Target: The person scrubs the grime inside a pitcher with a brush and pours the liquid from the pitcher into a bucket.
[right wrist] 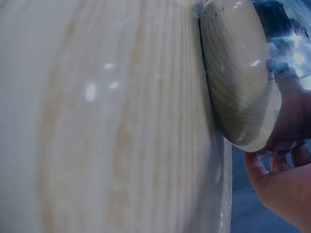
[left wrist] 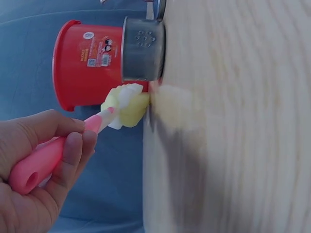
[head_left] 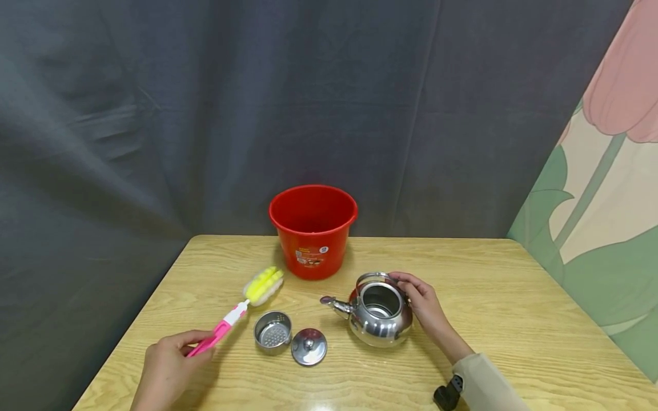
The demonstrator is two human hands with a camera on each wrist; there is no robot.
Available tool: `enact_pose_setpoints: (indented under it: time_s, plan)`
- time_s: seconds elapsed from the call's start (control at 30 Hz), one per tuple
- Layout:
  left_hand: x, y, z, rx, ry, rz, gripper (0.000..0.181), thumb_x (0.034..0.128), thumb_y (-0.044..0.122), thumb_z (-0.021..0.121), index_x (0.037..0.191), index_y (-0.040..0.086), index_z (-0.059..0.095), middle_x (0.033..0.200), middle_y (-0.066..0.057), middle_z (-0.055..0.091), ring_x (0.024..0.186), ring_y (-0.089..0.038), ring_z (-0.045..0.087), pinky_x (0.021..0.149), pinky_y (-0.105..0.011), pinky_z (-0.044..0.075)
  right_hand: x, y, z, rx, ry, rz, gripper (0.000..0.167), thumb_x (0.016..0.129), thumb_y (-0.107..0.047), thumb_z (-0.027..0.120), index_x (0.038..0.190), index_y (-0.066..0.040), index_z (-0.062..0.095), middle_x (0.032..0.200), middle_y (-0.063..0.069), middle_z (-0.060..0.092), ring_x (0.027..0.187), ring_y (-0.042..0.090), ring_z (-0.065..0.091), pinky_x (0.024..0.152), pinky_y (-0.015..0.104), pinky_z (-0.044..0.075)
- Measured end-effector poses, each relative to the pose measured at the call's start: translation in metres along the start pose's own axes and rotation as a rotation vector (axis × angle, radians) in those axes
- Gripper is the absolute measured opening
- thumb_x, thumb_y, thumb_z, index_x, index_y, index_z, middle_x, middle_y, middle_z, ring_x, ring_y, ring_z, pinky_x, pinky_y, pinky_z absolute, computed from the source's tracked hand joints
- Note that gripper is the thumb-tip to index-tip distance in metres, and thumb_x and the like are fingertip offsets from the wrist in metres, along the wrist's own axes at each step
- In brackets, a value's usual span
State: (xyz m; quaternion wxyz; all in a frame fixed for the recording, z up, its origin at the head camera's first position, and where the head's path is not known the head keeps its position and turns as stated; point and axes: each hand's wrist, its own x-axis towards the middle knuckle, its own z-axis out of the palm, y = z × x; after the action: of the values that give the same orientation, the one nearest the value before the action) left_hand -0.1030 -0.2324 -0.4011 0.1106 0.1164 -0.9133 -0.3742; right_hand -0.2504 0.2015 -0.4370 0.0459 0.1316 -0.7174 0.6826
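Note:
My left hand (head_left: pixel 172 362) grips the pink handle of a sponge bottle brush (head_left: pixel 222 328). Its yellow-and-white head (left wrist: pixel 125 104) points away from me, over the table to the left of the red bucket. On the right stands a shiny steel kettle (head_left: pixel 382 334), without its lid, its spout toward the left. My right hand (head_left: pixel 418 299) holds the kettle at its right side, by the base of the handle; some fingers are hidden behind it. Between the hands lie a perforated steel strainer cup (head_left: pixel 272 334) and the round kettle lid (head_left: pixel 309 347), knob up.
A red bucket (head_left: pixel 315 251) stands at the table's back edge before a dark curtain (head_left: pixel 319 103). The wooden table (head_left: pixel 493 308) extends to the right, beside a wall with a painted tulip (head_left: pixel 624 103). A small black device (head_left: pixel 448 394) sits at my right sleeve.

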Motion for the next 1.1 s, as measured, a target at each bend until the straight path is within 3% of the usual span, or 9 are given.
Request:
enact_pose_setpoints:
  time_s: [0.37, 0.57, 0.73, 1.1]
  plan:
    - [-0.003, 0.001, -0.017, 0.012, 0.022, -0.009, 0.03, 0.0728, 0.007, 0.082, 0.102, 0.009, 0.077, 0.087, -0.007, 0.072, 0.061, -0.012, 0.053, 0.045, -0.025, 0.039, -0.001, 0.0, -0.001, -0.028, 0.022, 0.02, 0.032, 0.101, -0.01, 0.046, 0.123, 0.009, 0.058, 0.114, 0.003, 0.067, 0.104, 0.005, 0.059, 0.087, 0.02, 0.045]
    - [-0.008, 0.002, -0.028, 0.042, 0.088, 0.032, 0.031, 0.069, 0.007, 0.084, 0.099, 0.008, 0.077, 0.086, -0.009, 0.072, 0.066, -0.011, 0.056, 0.049, -0.025, 0.041, -0.002, 0.002, 0.0, -0.032, 0.025, 0.017, 0.031, 0.101, -0.01, 0.046, 0.122, 0.009, 0.059, 0.113, 0.0, 0.067, 0.104, 0.005, 0.058, 0.086, 0.02, 0.045]
    - [-0.013, 0.007, -0.04, 0.037, 0.114, 0.032, 0.031, 0.0679, 0.012, 0.087, 0.098, 0.011, 0.078, 0.083, -0.004, 0.072, 0.064, -0.005, 0.055, 0.049, -0.024, 0.042, -0.002, 0.002, 0.0, -0.025, 0.027, 0.01, 0.031, 0.1, -0.008, 0.046, 0.122, 0.009, 0.059, 0.112, 0.0, 0.068, 0.104, 0.005, 0.059, 0.086, 0.02, 0.045]
    - [-0.016, 0.021, -0.051, 0.056, 0.157, 0.172, 0.029, 0.0657, 0.01, 0.088, 0.093, 0.016, 0.078, 0.072, 0.006, 0.07, 0.058, -0.004, 0.052, 0.046, -0.022, 0.04, -0.001, 0.001, 0.0, -0.028, 0.026, 0.025, 0.031, 0.101, -0.01, 0.046, 0.123, 0.008, 0.059, 0.116, 0.008, 0.067, 0.105, 0.005, 0.059, 0.086, 0.02, 0.045]
